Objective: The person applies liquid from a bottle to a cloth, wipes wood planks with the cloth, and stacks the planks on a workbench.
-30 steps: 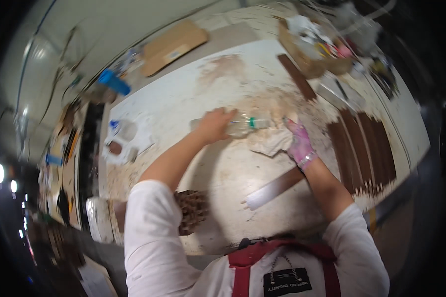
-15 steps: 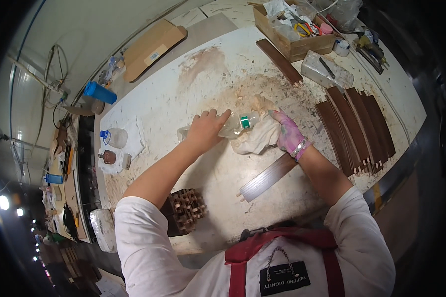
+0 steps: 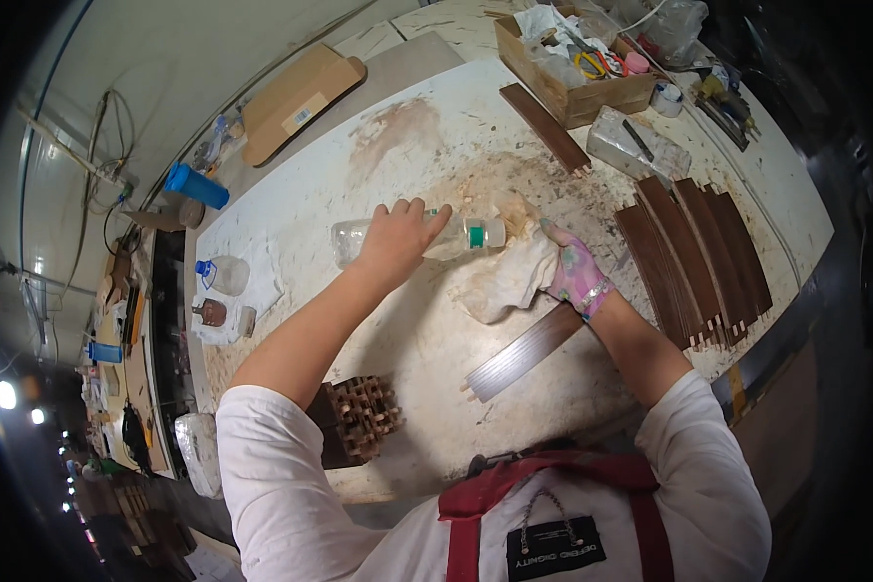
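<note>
My left hand (image 3: pixel 401 241) is wrapped round a clear plastic bottle (image 3: pixel 351 236) with a green band and a whitish cap end. The bottle lies nearly level, its cap end pointing right at a stained white cloth (image 3: pixel 502 274). My gloved right hand (image 3: pixel 574 272), in a pink and purple glove, grips that cloth by its right side. Just below the cloth rests a dark wooden slat (image 3: pixel 524 354) with a shiny top and small pegs at its left end. Part of its right end is hidden by my right hand and wrist.
Several curved brown slats (image 3: pixel 694 262) lie stacked at the right. A single slat (image 3: pixel 545 128) lies farther back, near a wooden box of tools (image 3: pixel 606 97) and a wrapped block (image 3: pixel 640 144). Stacked pegged pieces (image 3: pixel 364 417) sit by my left elbow. A blue-capped jug (image 3: pixel 225 274) stands at left.
The bottle and my left hand have shifted left, so more of the bottle shows. The cloth has turned and hangs lower from my right hand, its brown-stained part opened toward the bottle.
</note>
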A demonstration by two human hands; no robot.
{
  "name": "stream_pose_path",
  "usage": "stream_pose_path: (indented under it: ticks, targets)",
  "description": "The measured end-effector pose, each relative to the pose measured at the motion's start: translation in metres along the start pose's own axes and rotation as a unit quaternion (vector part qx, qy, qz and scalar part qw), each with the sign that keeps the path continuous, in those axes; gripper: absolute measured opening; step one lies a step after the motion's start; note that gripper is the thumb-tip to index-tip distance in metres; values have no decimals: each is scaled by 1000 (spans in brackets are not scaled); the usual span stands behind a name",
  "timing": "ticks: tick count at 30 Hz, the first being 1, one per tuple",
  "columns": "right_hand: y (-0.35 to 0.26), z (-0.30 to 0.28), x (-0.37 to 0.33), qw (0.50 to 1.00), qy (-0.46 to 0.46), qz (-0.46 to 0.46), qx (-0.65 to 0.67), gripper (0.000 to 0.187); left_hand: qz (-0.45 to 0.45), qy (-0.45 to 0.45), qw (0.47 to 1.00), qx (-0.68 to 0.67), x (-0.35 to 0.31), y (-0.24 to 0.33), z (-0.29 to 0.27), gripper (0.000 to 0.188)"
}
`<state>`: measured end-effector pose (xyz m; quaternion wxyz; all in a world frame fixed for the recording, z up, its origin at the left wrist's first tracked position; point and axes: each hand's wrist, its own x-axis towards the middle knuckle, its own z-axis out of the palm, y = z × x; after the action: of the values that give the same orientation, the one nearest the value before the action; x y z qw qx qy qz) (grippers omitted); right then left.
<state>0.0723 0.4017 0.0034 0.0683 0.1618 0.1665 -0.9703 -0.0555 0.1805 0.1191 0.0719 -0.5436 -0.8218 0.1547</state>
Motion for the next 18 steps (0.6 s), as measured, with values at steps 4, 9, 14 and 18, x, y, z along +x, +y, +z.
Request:
stream_pose_path:
  ticks: [4, 9, 14, 18]
  targets:
    - [-10, 3, 16, 995, -75, 11, 59, 38, -31, 1, 998, -61, 8, -9, 4, 73]
    - [-66, 58, 42, 995, -24, -80, -48, 41, -155, 171, 916, -329, 32, -50, 39, 86]
    - [-79, 84, -35, 926, 201, -209, -243, 44, -288, 243, 804, -461, 54, -52, 45, 89]
    - [-96, -24, -73, 966, -246, -67, 37, 41, -363, 304, 780, -409, 59, -13, 67, 94]
